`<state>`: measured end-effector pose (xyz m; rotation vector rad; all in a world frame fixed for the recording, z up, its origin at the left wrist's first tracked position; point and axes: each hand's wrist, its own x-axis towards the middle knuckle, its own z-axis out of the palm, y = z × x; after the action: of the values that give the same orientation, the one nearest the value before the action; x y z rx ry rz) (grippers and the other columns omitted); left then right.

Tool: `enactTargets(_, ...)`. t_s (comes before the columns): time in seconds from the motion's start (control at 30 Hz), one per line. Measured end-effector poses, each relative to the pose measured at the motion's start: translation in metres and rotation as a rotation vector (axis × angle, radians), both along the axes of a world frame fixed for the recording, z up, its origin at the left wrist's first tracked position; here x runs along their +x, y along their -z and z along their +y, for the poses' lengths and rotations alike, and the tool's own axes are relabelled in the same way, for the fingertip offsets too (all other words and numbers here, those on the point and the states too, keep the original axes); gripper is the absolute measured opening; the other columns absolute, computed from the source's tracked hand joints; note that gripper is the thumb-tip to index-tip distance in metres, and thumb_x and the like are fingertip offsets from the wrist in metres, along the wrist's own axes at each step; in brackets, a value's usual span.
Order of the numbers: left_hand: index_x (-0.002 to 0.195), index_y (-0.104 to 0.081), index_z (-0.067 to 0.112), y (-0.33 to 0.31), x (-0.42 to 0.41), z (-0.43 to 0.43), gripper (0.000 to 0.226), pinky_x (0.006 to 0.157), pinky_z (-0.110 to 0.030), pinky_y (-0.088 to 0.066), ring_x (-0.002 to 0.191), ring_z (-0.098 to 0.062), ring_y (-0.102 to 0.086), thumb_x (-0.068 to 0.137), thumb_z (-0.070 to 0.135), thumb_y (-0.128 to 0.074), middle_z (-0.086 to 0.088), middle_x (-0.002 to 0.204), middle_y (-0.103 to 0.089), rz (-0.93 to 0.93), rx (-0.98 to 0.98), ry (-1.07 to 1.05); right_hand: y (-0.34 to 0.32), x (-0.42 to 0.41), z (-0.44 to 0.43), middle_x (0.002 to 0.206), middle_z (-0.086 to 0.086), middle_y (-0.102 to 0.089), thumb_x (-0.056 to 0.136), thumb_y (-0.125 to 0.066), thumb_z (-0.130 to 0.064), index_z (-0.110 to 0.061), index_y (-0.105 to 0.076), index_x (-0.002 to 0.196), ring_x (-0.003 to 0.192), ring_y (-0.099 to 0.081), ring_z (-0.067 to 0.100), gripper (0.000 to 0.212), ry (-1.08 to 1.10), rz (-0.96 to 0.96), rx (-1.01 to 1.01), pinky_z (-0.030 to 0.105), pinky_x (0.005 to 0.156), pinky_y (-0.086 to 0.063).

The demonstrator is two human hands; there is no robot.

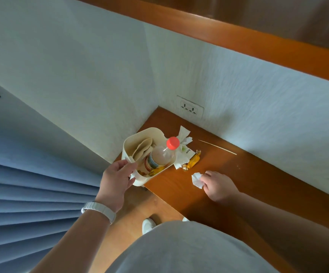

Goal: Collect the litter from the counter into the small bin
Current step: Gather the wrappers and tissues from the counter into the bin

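Note:
A small cream bin (128,143) stands at the left edge of the wooden counter (238,174). It holds a plastic bottle with a red cap (163,152), brown paper (142,148) and a yellow wrapper. My left hand (116,180) grips the bin's near rim. My right hand (216,186) pinches a crumpled white paper scrap (197,179) on the counter. Beside the bin lie white tissue litter (183,146), a gold candy wrapper (193,160) and a thin wooden stick (216,147).
White walls meet at the corner behind the bin, with a double socket (189,110) low on the right wall. A blue curtain (31,194) hangs at the left. Wooden floor and my shoe (147,225) show below the counter edge.

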<state>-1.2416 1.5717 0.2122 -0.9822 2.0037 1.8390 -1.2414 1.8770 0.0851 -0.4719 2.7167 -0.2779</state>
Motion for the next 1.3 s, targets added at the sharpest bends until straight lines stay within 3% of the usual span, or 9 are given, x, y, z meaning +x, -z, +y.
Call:
enactTargets(0.13,0.114,-0.072,0.013,-0.003,-0.002,-0.001,0.02,0.103,-0.045,-0.057,0.116,-0.027,-0.068,0.096,0.022,-0.07,-0.015,0.118,-0.072,0.02,0.015,0.006,-0.025,-0.001,-0.009,0.093,-0.004,-0.064,0.093,-0.054,-0.021,-0.015,-0.066,0.108,0.078,-0.059,0.011,0.02,0.025,0.145,-0.112,0.025,0.066,-0.055)
enactTargets(0.3,0.124,-0.068,0.011,-0.005,-0.003,-0.001,0.03,0.103,-0.045,-0.057,0.117,-0.026,-0.067,0.097,0.023,-0.07,-0.011,0.119,-0.072,0.042,0.009,0.037,-0.081,0.0,-0.042,0.095,-0.006,-0.068,0.089,-0.067,-0.02,-0.016,-0.068,0.104,0.081,-0.064,0.011,0.016,-0.001,0.291,-0.314,0.023,0.068,-0.058)
enactTargets(0.47,0.129,-0.066,0.01,-0.006,-0.004,-0.002,0.036,0.104,-0.046,-0.057,0.118,-0.028,-0.066,0.097,0.024,-0.07,-0.011,0.121,-0.071,0.049,0.0,0.051,-0.125,0.004,-0.079,0.088,-0.002,-0.067,0.085,-0.071,-0.015,-0.012,-0.067,0.099,0.073,-0.062,0.011,0.015,-0.073,0.394,-0.477,0.023,0.055,-0.055)
enactTargets(0.67,0.122,-0.07,0.01,-0.007,-0.005,-0.008,0.031,0.103,-0.046,-0.058,0.115,-0.029,-0.068,0.095,0.025,-0.071,-0.012,0.116,-0.072,0.068,-0.025,0.066,-0.153,-0.012,-0.119,0.089,-0.001,-0.066,0.087,-0.066,-0.013,-0.011,-0.067,0.098,0.068,-0.06,0.012,0.011,-0.09,0.45,-0.516,0.024,0.051,-0.053)
enactTargets(0.8,0.115,-0.072,0.009,-0.011,-0.003,-0.014,0.025,0.099,-0.042,-0.059,0.109,-0.028,-0.069,0.093,0.022,-0.072,-0.011,0.105,-0.073,0.086,-0.01,0.066,-0.153,-0.022,-0.137,0.088,0.0,-0.063,0.091,-0.06,-0.016,-0.012,-0.063,0.098,0.066,-0.057,0.013,0.008,-0.169,0.432,-0.404,0.027,0.052,-0.052)
enactTargets(0.93,0.119,-0.071,0.009,-0.01,0.0,-0.021,0.031,0.099,-0.04,-0.059,0.108,-0.025,-0.069,0.091,0.024,-0.075,-0.011,0.108,-0.073,0.087,-0.013,0.063,-0.144,-0.021,-0.148,0.093,0.0,-0.063,0.094,-0.057,-0.02,-0.014,-0.06,0.101,0.075,-0.06,0.016,0.009,-0.226,0.4,-0.351,0.029,0.06,-0.055)
enactTargets(1.1,0.118,-0.073,0.009,-0.005,0.001,-0.03,0.048,0.096,-0.04,-0.06,0.11,-0.029,-0.07,0.078,0.036,-0.078,-0.011,0.107,-0.074,0.057,-0.009,0.022,-0.13,-0.016,-0.15,0.092,-0.003,-0.059,0.095,-0.049,-0.028,-0.016,-0.058,0.103,0.075,-0.058,0.016,0.017,-0.237,0.369,-0.391,0.033,0.058,-0.054)
enactTargets(1.23,0.112,-0.073,0.014,-0.003,-0.002,-0.038,0.022,0.093,-0.037,-0.06,0.108,-0.028,-0.069,0.093,0.025,-0.072,-0.009,0.104,-0.073,0.047,-0.004,-0.037,-0.124,-0.011,-0.137,0.094,-0.001,-0.062,0.094,-0.051,-0.028,-0.013,-0.062,0.104,0.079,-0.059,0.014,0.021,-0.222,0.385,-0.481,0.029,0.06,-0.053)
enactTargets(1.3,0.117,-0.072,0.012,-0.003,-0.003,-0.04,0.026,0.094,-0.037,-0.059,0.108,-0.027,-0.067,0.094,0.025,-0.072,-0.007,0.103,-0.07,0.037,-0.01,-0.044,-0.118,-0.011,-0.125,0.098,-0.001,-0.062,0.093,-0.056,-0.024,-0.012,-0.064,0.106,0.083,-0.058,0.011,0.02,-0.205,0.416,-0.513,0.024,0.064,-0.052)
